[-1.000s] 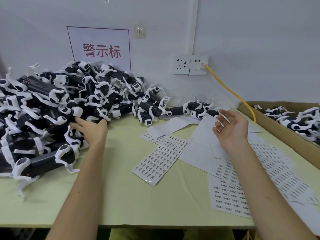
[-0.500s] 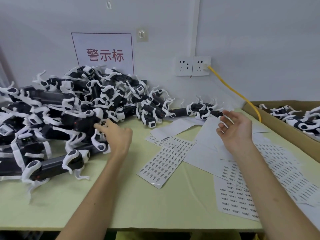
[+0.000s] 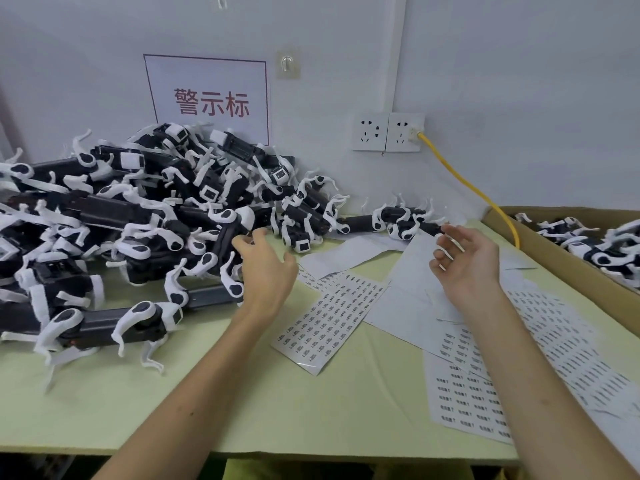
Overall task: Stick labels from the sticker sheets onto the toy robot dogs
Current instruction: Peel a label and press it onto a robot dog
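A big heap of black-and-white toy robot dogs (image 3: 138,220) covers the left and back of the green table (image 3: 277,410). My left hand (image 3: 266,275) reaches into the heap's right edge, fingers spread, fingertips at one black dog body (image 3: 225,240); I see no closed grip. My right hand (image 3: 465,263) hovers palm-up over the sticker sheets, fingers relaxed, with small white labels (image 3: 445,252) stuck on the fingertips. One sticker sheet (image 3: 329,320) lies between my hands, and others (image 3: 464,400) lie under my right forearm.
An open cardboard box (image 3: 554,265) at the right holds more dogs (image 3: 595,244). A yellow cable (image 3: 467,185) runs from the wall sockets (image 3: 388,131) down behind the box. A white sign with red characters (image 3: 207,98) hangs on the wall.
My left hand has moved right along the edge of the heap, from its left part to its right end. My right hand stays raised in about the same place.
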`<move>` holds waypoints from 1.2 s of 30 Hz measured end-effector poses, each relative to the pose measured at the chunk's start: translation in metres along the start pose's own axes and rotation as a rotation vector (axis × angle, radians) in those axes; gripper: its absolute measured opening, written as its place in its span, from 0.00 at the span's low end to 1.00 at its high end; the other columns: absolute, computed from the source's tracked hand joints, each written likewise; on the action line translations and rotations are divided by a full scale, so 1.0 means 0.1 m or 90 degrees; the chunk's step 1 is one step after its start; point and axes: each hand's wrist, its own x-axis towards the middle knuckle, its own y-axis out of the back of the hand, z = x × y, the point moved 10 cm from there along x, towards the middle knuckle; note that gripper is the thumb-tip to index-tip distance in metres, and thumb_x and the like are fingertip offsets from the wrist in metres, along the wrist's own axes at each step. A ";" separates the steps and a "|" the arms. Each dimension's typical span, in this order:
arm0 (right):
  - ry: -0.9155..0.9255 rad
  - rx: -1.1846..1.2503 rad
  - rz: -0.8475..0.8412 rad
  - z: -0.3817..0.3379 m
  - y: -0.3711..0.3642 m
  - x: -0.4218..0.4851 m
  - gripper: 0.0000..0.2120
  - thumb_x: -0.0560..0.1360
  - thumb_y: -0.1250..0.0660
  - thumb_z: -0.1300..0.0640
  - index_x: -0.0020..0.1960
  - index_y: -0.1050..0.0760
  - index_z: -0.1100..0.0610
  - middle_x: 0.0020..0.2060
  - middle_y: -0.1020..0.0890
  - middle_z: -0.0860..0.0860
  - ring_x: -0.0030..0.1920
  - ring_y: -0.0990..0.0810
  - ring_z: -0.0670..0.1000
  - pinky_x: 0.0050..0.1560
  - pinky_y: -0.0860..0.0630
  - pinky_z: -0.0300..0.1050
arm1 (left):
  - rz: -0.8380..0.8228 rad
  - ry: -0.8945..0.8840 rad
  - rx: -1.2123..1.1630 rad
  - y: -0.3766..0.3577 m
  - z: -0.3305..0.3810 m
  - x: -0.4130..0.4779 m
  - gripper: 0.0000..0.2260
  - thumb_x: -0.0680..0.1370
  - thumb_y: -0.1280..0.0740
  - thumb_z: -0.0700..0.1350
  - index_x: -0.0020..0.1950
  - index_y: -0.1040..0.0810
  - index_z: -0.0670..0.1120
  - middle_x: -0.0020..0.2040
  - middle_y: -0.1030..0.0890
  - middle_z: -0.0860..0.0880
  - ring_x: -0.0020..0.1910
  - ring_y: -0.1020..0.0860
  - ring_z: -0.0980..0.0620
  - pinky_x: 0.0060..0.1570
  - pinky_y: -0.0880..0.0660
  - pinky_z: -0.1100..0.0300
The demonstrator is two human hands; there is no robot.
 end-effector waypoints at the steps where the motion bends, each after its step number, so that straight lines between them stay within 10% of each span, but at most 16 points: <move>1: -0.001 -0.004 0.000 0.00 0.00 0.00 0.08 0.78 0.37 0.55 0.45 0.21 0.57 0.36 0.24 0.50 0.32 0.30 0.49 0.35 0.35 0.40 | -0.018 -0.011 -0.008 -0.06 0.04 -0.03 0.21 0.81 0.33 0.39 0.73 0.31 0.41 0.68 0.30 0.42 0.40 0.25 0.59 0.41 0.30 0.65; 4: -0.002 -0.007 0.002 0.00 0.01 -0.01 0.09 0.78 0.37 0.55 0.46 0.21 0.57 0.37 0.24 0.50 0.32 0.30 0.49 0.35 0.35 0.40 | -0.139 -0.093 -0.043 -0.38 0.33 -0.27 0.13 0.81 0.35 0.37 0.66 0.22 0.42 0.49 0.18 0.50 0.38 0.21 0.60 0.35 0.25 0.69; 7: -0.002 -0.007 0.009 0.00 0.02 -0.01 0.08 0.78 0.37 0.55 0.46 0.21 0.57 0.37 0.24 0.50 0.32 0.30 0.49 0.35 0.35 0.40 | -0.170 -0.238 -0.029 -0.48 0.66 -0.47 0.10 0.81 0.35 0.36 0.59 0.18 0.45 0.52 0.16 0.51 0.46 0.20 0.60 0.49 0.20 0.64; 11: -0.005 -0.017 0.011 0.01 0.03 0.00 0.08 0.78 0.36 0.55 0.46 0.21 0.57 0.36 0.23 0.50 0.32 0.30 0.49 0.34 0.34 0.40 | 0.079 -0.270 0.085 0.12 0.69 -0.24 0.13 0.78 0.31 0.39 0.62 0.19 0.48 0.61 0.20 0.50 0.59 0.23 0.51 0.64 0.25 0.49; 14: -0.008 -0.023 0.008 0.02 0.02 0.00 0.08 0.77 0.36 0.55 0.45 0.20 0.57 0.36 0.23 0.50 0.31 0.29 0.49 0.34 0.34 0.40 | 0.171 -0.088 0.185 0.54 0.24 0.07 0.25 0.75 0.29 0.42 0.72 0.28 0.46 0.70 0.27 0.43 0.67 0.27 0.43 0.67 0.32 0.43; 21: -0.018 -0.038 0.016 0.06 0.05 0.03 0.07 0.76 0.34 0.55 0.47 0.20 0.57 0.35 0.22 0.49 0.30 0.28 0.49 0.34 0.33 0.40 | 0.088 -0.014 0.193 0.55 -0.12 0.24 0.22 0.76 0.29 0.46 0.69 0.28 0.47 0.34 0.24 0.55 0.42 0.23 0.44 0.59 0.32 0.46; 27: -0.019 -0.046 0.012 0.06 0.05 0.04 0.07 0.76 0.34 0.55 0.47 0.20 0.57 0.35 0.22 0.49 0.30 0.28 0.49 0.34 0.32 0.40 | 0.240 -0.066 0.041 0.81 0.04 0.14 0.16 0.75 0.28 0.45 0.61 0.25 0.50 0.41 0.18 0.48 0.42 0.20 0.44 0.52 0.22 0.45; 36: -0.018 -0.047 0.009 0.05 0.03 0.02 0.06 0.76 0.35 0.55 0.46 0.20 0.57 0.33 0.22 0.49 0.30 0.28 0.48 0.34 0.32 0.40 | 0.379 -0.085 -0.275 1.11 -0.04 0.06 0.17 0.74 0.23 0.45 0.59 0.23 0.44 0.42 0.21 0.63 0.41 0.21 0.67 0.47 0.24 0.70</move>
